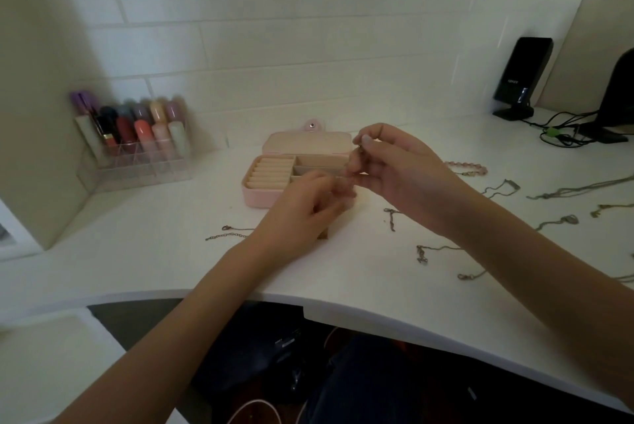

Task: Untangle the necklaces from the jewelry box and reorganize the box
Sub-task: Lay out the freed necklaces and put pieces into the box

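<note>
A pink jewelry box (pixel 264 180) lies open on the white desk (pixel 343 279), its lid tipped back and its ring rolls and small compartments showing. My right hand (pixel 398 173) is raised in front of the box's right end and pinches a thin chain (pixel 358 157) between thumb and fingers. My left hand (pixel 305 207) is just below and left of it, fingers curled, pinching what looks like the same chain's lower part. Several loose chains lie on the desk: one at the left (pixel 228 235), others to the right (pixel 391 217), and a pink beaded bracelet (pixel 466 168).
A clear organizer (pixel 137 163) full of lipsticks stands at the back left against a tiled wall. A black speaker (pixel 521 77), cables (pixel 562 135) and a monitor base (pixel 607 135) are at the back right. The desk's curved front edge runs below my forearms.
</note>
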Motion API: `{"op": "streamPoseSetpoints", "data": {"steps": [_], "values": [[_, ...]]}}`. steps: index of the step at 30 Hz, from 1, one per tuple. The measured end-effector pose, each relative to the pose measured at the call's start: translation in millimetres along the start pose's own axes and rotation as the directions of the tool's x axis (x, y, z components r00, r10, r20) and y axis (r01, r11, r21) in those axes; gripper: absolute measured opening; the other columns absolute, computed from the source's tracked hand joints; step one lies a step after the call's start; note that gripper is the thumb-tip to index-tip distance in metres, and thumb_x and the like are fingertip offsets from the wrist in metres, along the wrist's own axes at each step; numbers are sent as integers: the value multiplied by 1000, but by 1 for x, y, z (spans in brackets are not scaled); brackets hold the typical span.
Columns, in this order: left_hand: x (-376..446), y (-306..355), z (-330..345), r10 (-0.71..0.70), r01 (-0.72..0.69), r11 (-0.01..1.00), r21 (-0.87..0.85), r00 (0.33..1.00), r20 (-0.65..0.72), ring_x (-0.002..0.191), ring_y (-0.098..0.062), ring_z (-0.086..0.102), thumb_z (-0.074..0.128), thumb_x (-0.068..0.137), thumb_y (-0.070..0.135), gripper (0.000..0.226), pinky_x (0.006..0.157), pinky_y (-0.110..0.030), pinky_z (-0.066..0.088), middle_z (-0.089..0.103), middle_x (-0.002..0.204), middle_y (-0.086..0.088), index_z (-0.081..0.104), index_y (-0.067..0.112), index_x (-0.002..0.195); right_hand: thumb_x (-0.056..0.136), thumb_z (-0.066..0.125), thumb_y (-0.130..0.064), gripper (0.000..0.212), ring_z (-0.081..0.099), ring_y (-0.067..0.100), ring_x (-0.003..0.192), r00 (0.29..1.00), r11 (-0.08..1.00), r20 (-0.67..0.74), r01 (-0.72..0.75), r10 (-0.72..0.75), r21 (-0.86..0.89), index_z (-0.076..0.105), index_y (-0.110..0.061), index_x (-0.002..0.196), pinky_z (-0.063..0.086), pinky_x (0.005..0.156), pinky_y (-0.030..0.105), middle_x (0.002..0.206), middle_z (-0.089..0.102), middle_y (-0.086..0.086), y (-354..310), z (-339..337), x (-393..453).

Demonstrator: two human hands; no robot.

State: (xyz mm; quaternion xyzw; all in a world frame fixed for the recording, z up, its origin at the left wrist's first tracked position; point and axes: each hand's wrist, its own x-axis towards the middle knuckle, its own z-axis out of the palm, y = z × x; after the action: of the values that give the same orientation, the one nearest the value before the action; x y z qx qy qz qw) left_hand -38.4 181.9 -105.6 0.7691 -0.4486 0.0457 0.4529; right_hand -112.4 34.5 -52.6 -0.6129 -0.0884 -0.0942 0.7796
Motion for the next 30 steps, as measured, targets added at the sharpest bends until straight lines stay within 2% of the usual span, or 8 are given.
{"op": "streamPoseSetpoints", "data": {"steps": [1, 4, 7, 11, 15, 20, 25, 30], "values": [[0, 2, 0, -26, 25, 998, -51, 1000, -17, 53, -5, 50, 55, 95, 16, 9, 53, -19, 42, 61, 81, 8, 64, 17, 96, 100, 40, -7, 14, 57, 17, 68, 1000, 1000, -10, 11, -11, -6, 51, -7, 91, 53, 71, 27, 66, 56, 4, -1, 0, 0], [-2, 8, -2, -95, 90, 986, -137, 995, -33, 44, -6, 41, 46, 99, 16, 28, 46, -17, 36, 55, 54, 13, 55, 19, 73, 99, 43, -7, 16, 48, 15, 60, 996, 998, -86, 8, -13, -63, 54, -9, 87, 46, 62, 22, 59, 48, 0, -2, -5, 3], [-2, 7, -3, -125, 114, 979, -169, 990, -58, 50, -2, 37, 44, 100, 21, 32, 50, -18, 31, 44, 55, 13, 51, 10, 71, 97, 49, -10, 12, 40, 14, 56, 990, 948, -141, -28, -18, -318, 57, -7, 89, 37, 53, 17, 58, 43, -1, 0, -13, 3], [0, 6, -4, -154, 115, 947, -301, 982, -112, 50, 4, 42, 38, 102, 16, 42, 52, -13, 29, 48, 51, 19, 49, 24, 63, 87, 67, -32, 16, 37, 10, 56, 999, 643, -7, -33, 42, -765, 68, -16, 87, 29, 53, 18, 61, 42, 0, 4, -20, -2], [0, 8, -10, -196, 182, 924, -337, 980, -9, 40, -2, 29, 40, 100, 11, 44, 43, -16, 22, 34, 44, 11, 35, 15, 57, 84, 71, -30, 17, 37, 8, 55, 994, 493, 88, 48, 59, -869, 68, -19, 71, 31, 56, 22, 59, 44, -2, 10, -24, 1], [7, 2, -31, -282, 303, 812, -499, 952, 119, 41, -6, 22, 44, 98, 14, 36, 39, -15, 19, 26, 49, 8, 37, 13, 62, 93, 61, -23, 17, 62, 2, 65, 996, 674, -89, -63, -4, -736, 71, -15, 83, 50, 63, 17, 62, 63, -14, 4, -42, 7], [20, -4, -41, -230, 228, 900, -370, 972, 39, 53, -10, 41, 46, 100, 21, 35, 52, -18, 41, 45, 57, 3, 67, 20, 72, 95, 57, -19, 15, 65, 11, 68, 985, 841, -159, -36, -60, -540, 66, -10, 88, 56, 73, 29, 66, 65, -3, -5, -43, 17], [54, 11, -63, -150, 117, 921, -372, 987, -61, 59, -9, 59, 53, 95, 6, 20, 60, -19, 51, 66, 67, 4, 70, 12, 87, 95, 57, -12, 13, 62, 17, 59, 947, 886, -240, 84, -213, -456, 67, -5, 94, 59, 72, 32, 63, 56, 6, -42, -37, 37]]}}
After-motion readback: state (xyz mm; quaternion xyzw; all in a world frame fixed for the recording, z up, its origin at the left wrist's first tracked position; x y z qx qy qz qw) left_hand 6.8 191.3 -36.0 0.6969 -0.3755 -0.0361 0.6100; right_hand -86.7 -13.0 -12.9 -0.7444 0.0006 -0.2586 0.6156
